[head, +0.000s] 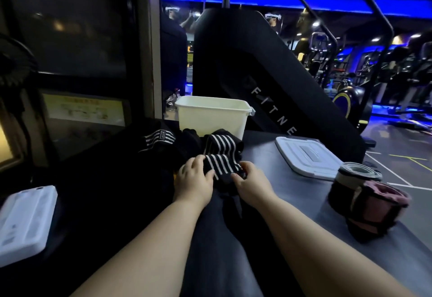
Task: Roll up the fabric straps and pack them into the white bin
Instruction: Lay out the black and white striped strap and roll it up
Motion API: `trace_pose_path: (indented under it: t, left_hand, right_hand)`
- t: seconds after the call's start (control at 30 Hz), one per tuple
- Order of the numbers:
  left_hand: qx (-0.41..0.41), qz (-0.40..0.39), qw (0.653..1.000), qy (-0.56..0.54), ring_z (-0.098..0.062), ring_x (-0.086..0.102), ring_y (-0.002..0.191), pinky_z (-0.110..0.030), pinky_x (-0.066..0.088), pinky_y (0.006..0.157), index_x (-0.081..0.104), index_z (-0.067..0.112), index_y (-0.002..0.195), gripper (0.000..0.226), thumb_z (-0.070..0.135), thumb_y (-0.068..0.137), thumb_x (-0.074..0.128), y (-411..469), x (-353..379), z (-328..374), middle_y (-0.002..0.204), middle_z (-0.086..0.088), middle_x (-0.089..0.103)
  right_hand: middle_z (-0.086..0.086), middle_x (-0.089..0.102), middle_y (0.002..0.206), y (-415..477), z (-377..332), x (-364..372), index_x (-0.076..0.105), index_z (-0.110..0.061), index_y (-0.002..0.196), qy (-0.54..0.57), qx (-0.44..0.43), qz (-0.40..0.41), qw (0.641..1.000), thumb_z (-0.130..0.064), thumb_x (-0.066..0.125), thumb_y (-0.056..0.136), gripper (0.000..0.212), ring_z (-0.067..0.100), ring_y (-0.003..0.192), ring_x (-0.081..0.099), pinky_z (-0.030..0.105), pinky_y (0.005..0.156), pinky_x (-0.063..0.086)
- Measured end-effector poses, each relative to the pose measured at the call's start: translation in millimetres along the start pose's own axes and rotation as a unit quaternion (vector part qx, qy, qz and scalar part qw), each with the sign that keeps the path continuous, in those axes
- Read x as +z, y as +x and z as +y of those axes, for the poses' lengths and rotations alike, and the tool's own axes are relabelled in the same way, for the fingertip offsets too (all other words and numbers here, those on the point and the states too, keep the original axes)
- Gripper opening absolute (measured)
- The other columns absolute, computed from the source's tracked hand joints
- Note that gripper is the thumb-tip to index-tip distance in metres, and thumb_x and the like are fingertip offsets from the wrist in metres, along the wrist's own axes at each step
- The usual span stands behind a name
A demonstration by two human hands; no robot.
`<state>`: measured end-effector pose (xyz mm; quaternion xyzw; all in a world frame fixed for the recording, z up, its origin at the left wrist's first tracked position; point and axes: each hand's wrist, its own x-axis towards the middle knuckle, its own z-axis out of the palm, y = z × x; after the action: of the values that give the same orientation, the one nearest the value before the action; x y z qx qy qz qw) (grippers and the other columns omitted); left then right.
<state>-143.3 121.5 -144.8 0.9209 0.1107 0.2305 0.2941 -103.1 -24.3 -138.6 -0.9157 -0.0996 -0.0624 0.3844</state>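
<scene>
Soft ribbed cloth, matt, in the strap; smooth, faintly glossy plastic in the bin and the ridged lid; matt, smooth counter; fuzzy cloth in the rolls.

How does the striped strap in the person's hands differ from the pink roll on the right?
The striped strap is black with white stripes; the pink roll is pink and dark. The striped strap lies loose, held by the left hand and right hand; the pink roll is wound up and untouched. Both sit outside the white bin.

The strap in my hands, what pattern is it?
The strap is black with white stripes, clearest in the head view.
</scene>
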Motion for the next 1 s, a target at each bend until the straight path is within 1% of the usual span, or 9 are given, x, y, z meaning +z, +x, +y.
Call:
trace_pose_path:
  t: [0.2, 0.3, 0.4, 0.53, 0.67, 0.73, 0.8, 0.87, 1.0]
  left_hand:
    - [-0.021, -0.046, 0.998, -0.029, -0.022, 0.019, 0.144, -0.036, 0.022, 0.113, 0.021, 0.026, 0.152, 0.057, 0.043, 0.101, 0.038, 15.0, 3.5, -11.3, 0.155, 0.000, 0.033]
    - [-0.029, -0.062, 0.996, -0.050, -0.022, 0.021, 0.143, -0.037, 0.021, 0.113, 0.021, 0.029, 0.152, 0.056, 0.047, 0.101, 0.035, 16.1, 1.8, -13.8, 0.152, 0.000, 0.039]
    - [-0.021, -0.079, 0.995, -0.058, -0.022, 0.030, 0.138, -0.035, 0.023, 0.111, 0.040, 0.029, 0.144, 0.050, 0.052, 0.100, 0.034, 15.7, -3.2, -13.2, 0.146, 0.003, 0.047]
    - [0.066, -0.081, 0.993, -0.045, -0.016, 0.052, 0.118, -0.034, 0.036, 0.103, 0.065, 0.029, 0.115, 0.041, 0.057, 0.096, 0.041, 4.6, -12.0, -7.7, 0.117, 0.009, 0.066]
    - [0.151, -0.146, 0.971, -0.116, -0.012, 0.063, 0.097, -0.031, 0.047, 0.090, 0.069, 0.027, 0.107, 0.047, 0.064, 0.089, 0.045, -13.1, -15.5, 4.2, 0.099, 0.003, 0.070]
    - [0.155, -0.204, 0.954, -0.155, -0.008, 0.064, 0.092, -0.033, 0.050, 0.088, 0.066, 0.029, 0.106, 0.044, 0.063, 0.089, 0.046, -22.9, -12.8, 10.1, 0.094, 0.004, 0.070]
    - [0.148, -0.235, 0.943, -0.183, -0.005, 0.063, 0.094, -0.031, 0.051, 0.089, 0.064, 0.029, 0.108, 0.025, 0.048, 0.094, 0.054, -31.4, -7.6, 15.0, 0.096, 0.007, 0.069]
    - [0.139, -0.245, 0.939, -0.196, -0.005, 0.062, 0.094, -0.028, 0.050, 0.089, 0.063, 0.029, 0.107, 0.017, 0.038, 0.095, 0.057, -39.6, -5.3, 22.8, 0.096, 0.008, 0.068]
    - [0.103, -0.230, 0.955, -0.156, -0.007, 0.058, 0.081, -0.026, 0.049, 0.080, 0.062, 0.034, 0.091, 0.006, 0.039, 0.092, 0.061, -50.3, -5.8, 39.0, 0.080, 0.012, 0.062]
  right_hand:
    - [-0.001, 0.054, 0.139, 14.2, -10.3, 14.3, 0.031, -0.022, 0.148, -0.015, 0.010, -0.029, 0.999, -0.045, 0.066, 0.087, 0.075, 0.020, 0.128, 0.050, 0.025, 0.091, 0.038]
    - [-0.004, 0.067, 0.112, 16.4, -9.0, 15.9, 0.051, -0.025, 0.135, 0.007, -0.005, -0.041, 0.999, -0.039, 0.071, 0.084, 0.056, 0.015, 0.102, 0.062, 0.025, 0.085, 0.046]
    - [-0.014, 0.065, 0.083, 11.7, -5.6, 3.6, 0.067, -0.033, 0.103, 0.042, -0.035, -0.046, 0.997, -0.029, 0.072, 0.085, 0.019, 0.007, 0.074, 0.061, 0.026, 0.075, 0.049]
    - [-0.005, 0.064, 0.100, -7.9, 5.5, -27.2, 0.069, -0.033, 0.096, 0.057, -0.070, -0.061, 0.994, -0.027, 0.072, 0.085, 0.013, 0.014, 0.094, 0.063, 0.035, 0.087, 0.052]
    - [-0.002, 0.073, 0.090, -37.3, 17.4, -55.8, 0.069, -0.027, 0.097, 0.235, -0.018, -0.132, 0.963, -0.012, 0.066, 0.091, 0.016, 0.014, 0.081, 0.069, 0.035, 0.072, 0.054]
    - [-0.001, 0.074, 0.094, -49.9, 25.8, -62.7, 0.069, -0.021, 0.102, 0.249, -0.016, -0.137, 0.959, -0.009, 0.064, 0.091, 0.017, 0.015, 0.089, 0.069, 0.033, 0.081, 0.052]
    - [0.001, 0.075, 0.100, -61.3, 32.4, -65.8, 0.069, -0.018, 0.104, 0.225, -0.019, -0.125, 0.966, -0.010, 0.066, 0.090, 0.016, 0.018, 0.098, 0.068, 0.032, 0.090, 0.051]
    - [-0.004, 0.074, 0.095, -70.0, 37.3, -68.9, 0.067, -0.019, 0.103, 0.185, -0.009, -0.100, 0.978, -0.015, 0.069, 0.089, 0.015, 0.014, 0.095, 0.068, 0.026, 0.087, 0.051]
    - [-0.011, 0.070, 0.090, -85.3, 38.6, -80.6, 0.062, -0.030, 0.096, 0.015, 0.022, -0.030, 0.999, -0.035, 0.077, 0.080, 0.023, 0.005, 0.083, 0.065, 0.023, 0.079, 0.050]
